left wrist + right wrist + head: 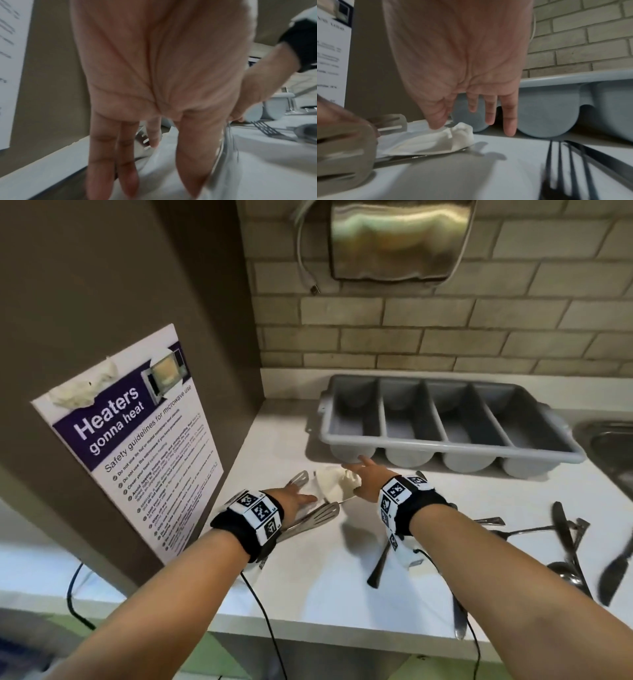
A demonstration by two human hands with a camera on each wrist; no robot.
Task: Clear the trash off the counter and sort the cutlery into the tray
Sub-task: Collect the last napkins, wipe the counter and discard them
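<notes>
Two hands reached over the white surface (325, 583) near its back-left corner. The left hand (297, 499), its grip loose with straight fingers, lay on a crumpled napkin (330, 486) that half-hid two spatulas (310, 520). The right hand (368, 481) hovered spread above it, before the gray tray (445, 445); blurred cutlery (568, 542) lay rightward.

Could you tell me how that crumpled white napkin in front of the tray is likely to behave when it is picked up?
The napkin looks creased and thin, so it will probably be floppy and crush further. It seems very light, likely lifting with a pinch from the right hand. It drapes over a slotted spatula, so the spatula should stay put.
</notes>
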